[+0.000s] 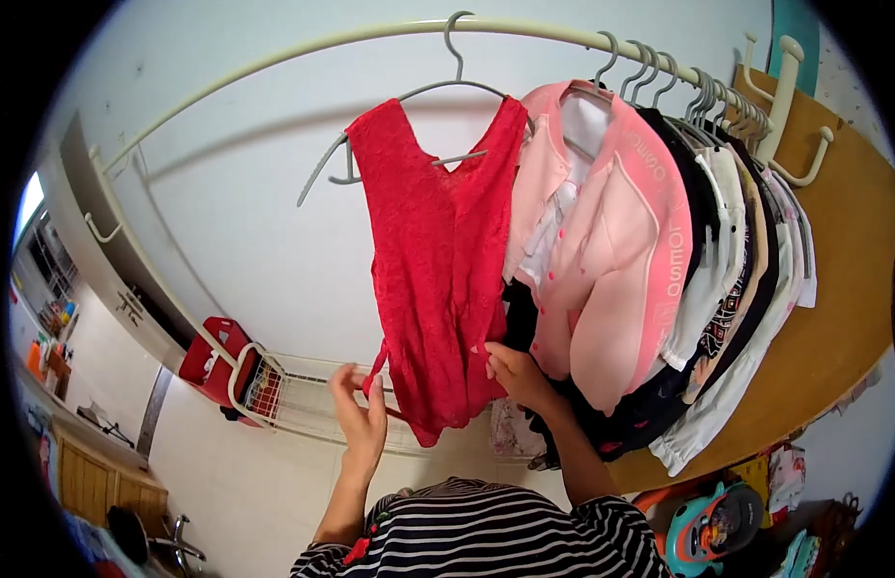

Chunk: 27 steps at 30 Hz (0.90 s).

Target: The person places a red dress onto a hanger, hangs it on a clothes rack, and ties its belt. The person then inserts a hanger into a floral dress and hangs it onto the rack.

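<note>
A sleeveless red lace garment (438,260) hangs from a grey hanger (454,85) on the cream rail. At its lower left side, my left hand (359,409) pinches a thin red strap, with the fingertips closed on it. My right hand (515,374) is at the garment's lower right edge, its thumb and fingers closed on the red fabric. The left end of the hanger sticks out beyond the garment's shoulder. Just to the right hangs a pink jacket (611,241) with lettering on its sleeve.
Several more clothes (732,250) hang along the cream rail (370,37) at the right, before a brown board (842,231). A red basket (216,352) stands on the floor at the left, beside a wire rack (313,400). A teal and orange item (708,525) is at the lower right.
</note>
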Motion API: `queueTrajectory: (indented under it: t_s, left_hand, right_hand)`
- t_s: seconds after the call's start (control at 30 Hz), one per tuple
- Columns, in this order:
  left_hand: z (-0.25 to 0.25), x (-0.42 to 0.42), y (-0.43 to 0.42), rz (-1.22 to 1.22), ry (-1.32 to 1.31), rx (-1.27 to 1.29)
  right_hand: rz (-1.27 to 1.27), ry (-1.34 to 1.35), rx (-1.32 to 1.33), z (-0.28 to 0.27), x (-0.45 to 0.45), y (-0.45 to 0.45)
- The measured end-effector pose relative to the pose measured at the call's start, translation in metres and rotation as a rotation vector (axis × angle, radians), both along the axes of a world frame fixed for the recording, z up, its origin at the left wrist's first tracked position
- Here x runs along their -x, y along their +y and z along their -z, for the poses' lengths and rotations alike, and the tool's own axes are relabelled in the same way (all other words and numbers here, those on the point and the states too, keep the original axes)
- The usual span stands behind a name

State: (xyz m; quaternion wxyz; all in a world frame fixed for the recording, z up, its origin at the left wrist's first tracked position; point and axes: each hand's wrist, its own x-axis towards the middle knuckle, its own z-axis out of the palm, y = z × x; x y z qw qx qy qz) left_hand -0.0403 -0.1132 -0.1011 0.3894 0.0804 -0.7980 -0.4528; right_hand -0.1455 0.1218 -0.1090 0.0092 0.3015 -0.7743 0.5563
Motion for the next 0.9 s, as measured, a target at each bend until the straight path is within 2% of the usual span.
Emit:
queueTrajectory:
  t_s: [0.07,0.1,0.13,0.2,0.23,0.3,0.37,0.4,0.43,0.47,0.5,0.57,0.6,0.67,0.7,0.73,0.77,0.8,0.83,0.9]
  left_hand:
    - [-0.022,-0.015,0.008,0.259,0.149,0.053]
    - [-0.028,-0.017,0.009,0.417,0.196,0.348]
    - [-0.026,-0.023,0.004,0.671,0.0,0.421]
    - [0.004,-0.027,-0.018,0.717,-0.244,0.547]
    - [0.019,-0.027,-0.042,0.611,-0.387,0.579]
    - [0.034,-0.035,-0.085,0.092,-0.486,0.617]
    - [0.037,-0.025,-0.124,-0.38,-0.319,0.478]
    - [0.032,-0.018,-0.142,-0.519,-0.226,0.533]
    - [0.011,-0.017,-0.142,-0.601,-0.045,0.646]
    - [-0.004,-0.011,-0.142,-0.616,0.04,0.494]
    - [-0.011,0.001,-0.145,-0.603,0.234,0.34]
    - [-0.035,0.022,-0.135,-0.417,0.435,0.052]
    - [-0.048,0.032,-0.12,-0.202,0.479,-0.189]
    - [-0.072,0.035,-0.077,0.066,0.309,-0.089]
    - [-0.08,0.035,-0.056,0.242,0.116,0.012]
    - [-0.079,0.041,-0.043,0.436,-0.006,0.147]
    - [-0.078,0.046,-0.029,0.632,-0.077,0.146]
    - [-0.067,0.054,-0.021,0.676,-0.055,0.193]
    - [-0.057,0.061,-0.014,0.618,-0.023,0.283]
    - [-0.049,0.067,-0.006,0.594,-0.174,0.263]
  right_hand:
    - [-0.071,-0.026,-0.086,-0.022,-0.009,-0.003]
    - [-0.078,-0.026,-0.086,-0.024,-0.012,-0.006]
    - [-0.111,-0.079,-0.041,-0.026,-0.013,-0.008]
    - [-0.145,-0.127,-0.001,-0.032,-0.014,-0.008]
    - [-0.157,-0.203,0.031,-0.035,-0.016,-0.007]
    - [-0.167,-0.271,0.076,-0.038,-0.015,-0.004]
    - [-0.243,-0.348,0.1,-0.037,-0.014,-0.001]
    - [-0.247,-0.354,0.1,-0.039,-0.015,-0.003]
    - [-0.253,-0.367,0.081,-0.044,-0.016,-0.007]
    - [-0.258,-0.376,0.063,-0.048,-0.016,-0.011]
    - [-0.302,-0.376,0.105,-0.046,-0.013,-0.015]
    - [-0.311,-0.4,0.136,-0.056,-0.012,-0.026]
    - [-0.318,-0.43,0.165,-0.061,-0.012,-0.032]
    - [-0.291,-0.338,0.163,-0.074,-0.012,-0.045]
    - [-0.264,-0.245,0.169,-0.078,-0.012,-0.052]
    - [-0.264,-0.242,0.167,-0.078,-0.01,-0.058]
    - [-0.257,-0.163,0.232,-0.074,-0.007,-0.064]
    - [-0.247,-0.082,0.297,-0.07,-0.003,-0.068]
    - [-0.239,-0.08,0.298,-0.067,0.0,-0.069]
    - [-0.242,0.109,0.058,-0.061,0.007,-0.067]
